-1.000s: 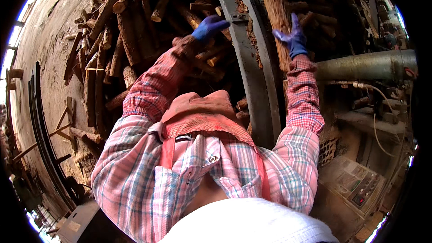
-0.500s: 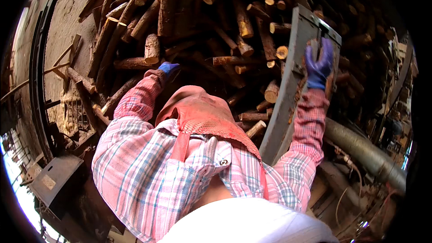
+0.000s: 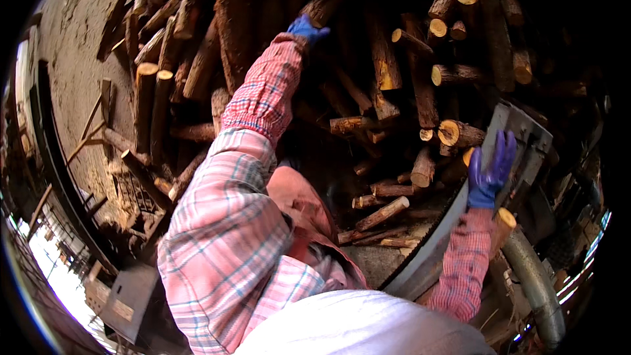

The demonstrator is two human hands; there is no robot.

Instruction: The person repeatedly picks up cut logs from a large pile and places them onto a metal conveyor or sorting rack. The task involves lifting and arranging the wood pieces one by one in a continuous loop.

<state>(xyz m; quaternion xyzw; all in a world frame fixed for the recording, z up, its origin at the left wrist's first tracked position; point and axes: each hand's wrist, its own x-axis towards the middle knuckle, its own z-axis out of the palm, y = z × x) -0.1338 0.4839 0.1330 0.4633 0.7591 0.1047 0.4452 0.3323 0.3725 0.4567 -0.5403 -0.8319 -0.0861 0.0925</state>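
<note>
My left hand (image 3: 306,28), in a blue glove, reaches far forward into the woodpile. Its fingers are around the near end of a dark, bark-covered log (image 3: 327,1); part of the grip is hidden. My right hand (image 3: 490,169), gloved in purple-blue, is over a grey metal frame (image 3: 505,133) at the right. Those fingers are stretched out and apart, holding nothing. Close beside the right forearm shows the pale cut end of a log (image 3: 506,217). Another log (image 3: 459,133) points its round cut face toward me, just left of the metal frame.
Several logs (image 3: 154,102) lean against an earthen wall (image 3: 75,46) at the left. Short logs (image 3: 382,213) lie on the ground ahead. A thick metal pipe (image 3: 536,283) runs along the lower right, and a grey metal box (image 3: 129,302) stands at the lower left.
My left hand has moved forward and right, from a low log to the end of a farther one. The right hand stays by the metal frame, fingers spread. The view has shifted as my body leans.
</note>
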